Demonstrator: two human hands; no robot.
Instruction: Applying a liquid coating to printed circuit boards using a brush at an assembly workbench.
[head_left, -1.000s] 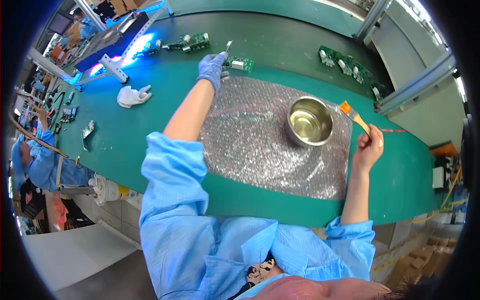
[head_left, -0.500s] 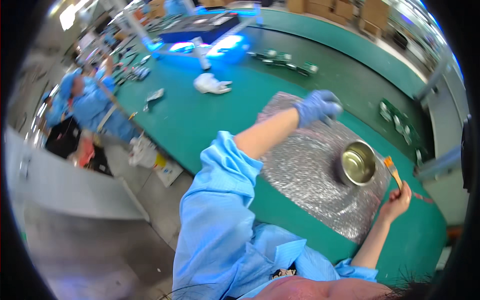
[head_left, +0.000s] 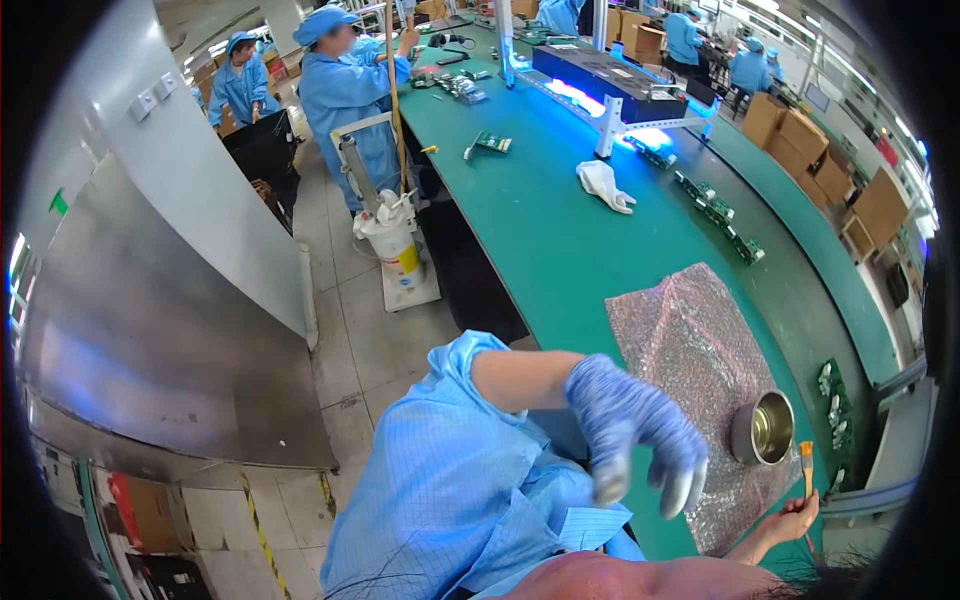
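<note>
My left hand point(head_left: 636, 428), in a blue-violet striped glove with pale fingertips, hangs over the near left edge of the bubble wrap point(head_left: 665, 335). Its fingers point down and stand apart, with nothing between them. At the lower right, my bare right hand point(head_left: 785, 528) grips the handle of a small flat brush point(head_left: 807, 462), its orange-brown bristles upward. Between the hands, on the bubble wrap, stands a round metal cup point(head_left: 763, 428) with a yellowish inside; the brush is just right of it.
The green table point(head_left: 540, 230) runs away to the far left, with a white glove point(head_left: 604, 187) on it. Circuit boards point(head_left: 716, 212) line the darker strip beyond. A dark box point(head_left: 610, 82) sits on a blue-lit frame. A white bucket point(head_left: 393, 245) and co-workers are at left.
My left hand has come back from the far side of the bubble wrap to its near left edge, fingers spreading downward. The view has swung left. My right hand keeps hold of the brush.
</note>
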